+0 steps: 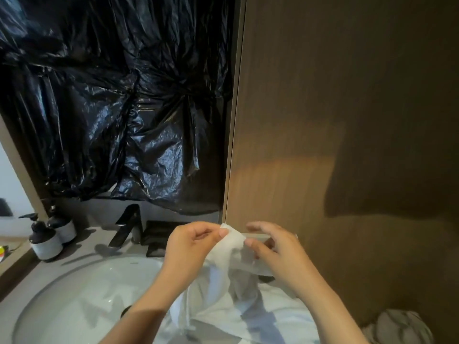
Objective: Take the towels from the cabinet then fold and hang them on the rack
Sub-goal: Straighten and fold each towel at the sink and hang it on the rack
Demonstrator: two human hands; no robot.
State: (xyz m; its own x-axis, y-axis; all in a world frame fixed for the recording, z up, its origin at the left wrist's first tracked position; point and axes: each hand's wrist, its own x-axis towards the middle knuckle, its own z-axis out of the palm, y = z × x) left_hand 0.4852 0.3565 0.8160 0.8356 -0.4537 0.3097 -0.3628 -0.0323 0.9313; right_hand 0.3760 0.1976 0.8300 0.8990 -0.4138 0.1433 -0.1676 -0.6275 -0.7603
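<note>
A white towel (223, 289) hangs bunched over the right side of the sink, its upper edge lifted between both hands. My left hand (191, 247) pinches one corner of that edge between thumb and fingertips. My right hand (275, 249) pinches the towel's edge a little to the right with its thumb, the other fingers curved above it. The lower part of the towel drapes down toward me. Another crumpled pale towel (397, 326) lies at the bottom right. No rack is in view.
A white round sink (82, 299) fills the lower left, with a black tap (129, 224) behind it. Two pump bottles (47, 242) stand at the left on the counter. Black plastic sheeting (111, 100) covers the wall above. A wooden cabinet panel (347, 120) rises on the right.
</note>
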